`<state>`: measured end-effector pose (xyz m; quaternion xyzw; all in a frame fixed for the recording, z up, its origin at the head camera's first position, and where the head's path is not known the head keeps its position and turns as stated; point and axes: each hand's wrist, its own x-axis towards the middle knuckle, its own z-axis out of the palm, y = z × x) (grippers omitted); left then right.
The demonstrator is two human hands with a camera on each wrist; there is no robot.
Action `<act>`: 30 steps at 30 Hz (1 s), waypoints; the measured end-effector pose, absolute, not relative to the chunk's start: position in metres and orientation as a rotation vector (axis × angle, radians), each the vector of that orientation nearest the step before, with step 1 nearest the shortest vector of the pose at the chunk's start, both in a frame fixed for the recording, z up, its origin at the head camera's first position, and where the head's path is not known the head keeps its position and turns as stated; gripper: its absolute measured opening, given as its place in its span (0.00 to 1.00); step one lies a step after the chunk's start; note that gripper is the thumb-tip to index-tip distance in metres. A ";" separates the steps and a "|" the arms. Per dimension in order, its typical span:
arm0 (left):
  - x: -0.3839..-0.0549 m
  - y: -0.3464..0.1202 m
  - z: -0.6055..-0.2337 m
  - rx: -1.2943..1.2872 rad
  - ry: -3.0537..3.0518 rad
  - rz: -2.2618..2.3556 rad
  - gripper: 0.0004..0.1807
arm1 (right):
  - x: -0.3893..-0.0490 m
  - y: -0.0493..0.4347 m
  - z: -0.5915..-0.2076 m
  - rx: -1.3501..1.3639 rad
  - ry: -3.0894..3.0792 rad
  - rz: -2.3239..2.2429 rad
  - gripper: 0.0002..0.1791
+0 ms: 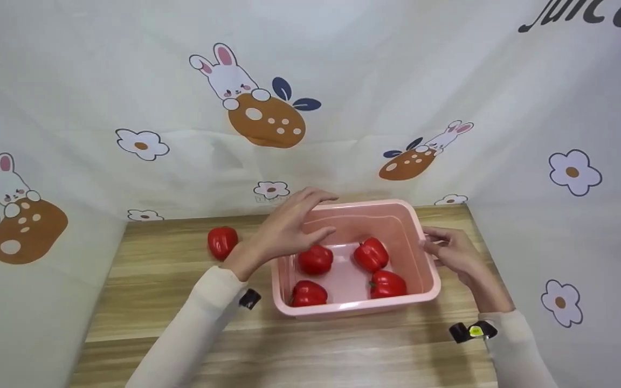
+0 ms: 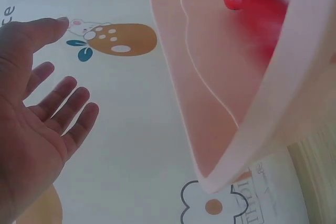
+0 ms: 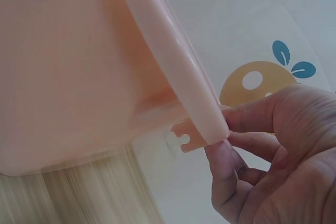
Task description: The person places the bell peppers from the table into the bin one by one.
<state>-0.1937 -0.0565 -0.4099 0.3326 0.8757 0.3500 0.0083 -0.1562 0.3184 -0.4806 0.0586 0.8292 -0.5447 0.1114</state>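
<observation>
A pink plastic basin point(image 1: 353, 306) stands on the table with several red bell peppers inside, one of them a pepper point(image 1: 371, 254) toward the back right. My left hand point(image 1: 289, 226) hovers over the basin's left rim, fingers spread and holding nothing. Below it lies another pepper point(image 1: 316, 260), partly covered by the hand. In the left wrist view, one red shape inside the basin is blurred. At the right end, my right hand point(image 1: 456, 250) grips the rim; the right wrist view shows thumb and fingers pinching the basin's edge point(image 3: 178, 61).
One more red bell pepper point(image 1: 222, 242) sits outside the basin, on the wood-grain table point(image 1: 149, 291) near my left wrist. A pale printed sheet point(image 1: 353, 97) with rabbits and flowers rises behind the table and along both sides.
</observation>
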 end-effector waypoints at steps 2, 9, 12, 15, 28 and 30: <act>-0.193 -0.059 -0.410 1.034 2.754 1.096 0.31 | -0.156 0.318 -0.481 0.166 2.439 -1.603 0.26; -0.191 -0.077 -0.418 0.998 2.773 1.161 0.26 | -0.156 0.319 -0.480 0.160 2.447 -1.588 0.26; -0.191 -0.086 -0.422 0.981 2.794 1.174 0.26 | -0.157 0.320 -0.479 0.159 2.445 -1.582 0.27; -0.190 -0.096 -0.426 0.960 2.847 1.166 0.27 | -0.157 0.319 -0.480 0.157 2.442 -1.584 0.27; -0.174 -0.142 -0.466 0.737 2.963 1.436 0.29 | -0.157 0.319 -0.479 0.129 2.437 -1.593 0.27; -0.170 -0.149 -0.473 0.692 2.974 1.483 0.29 | -0.156 0.319 -0.479 0.128 2.434 -1.601 0.27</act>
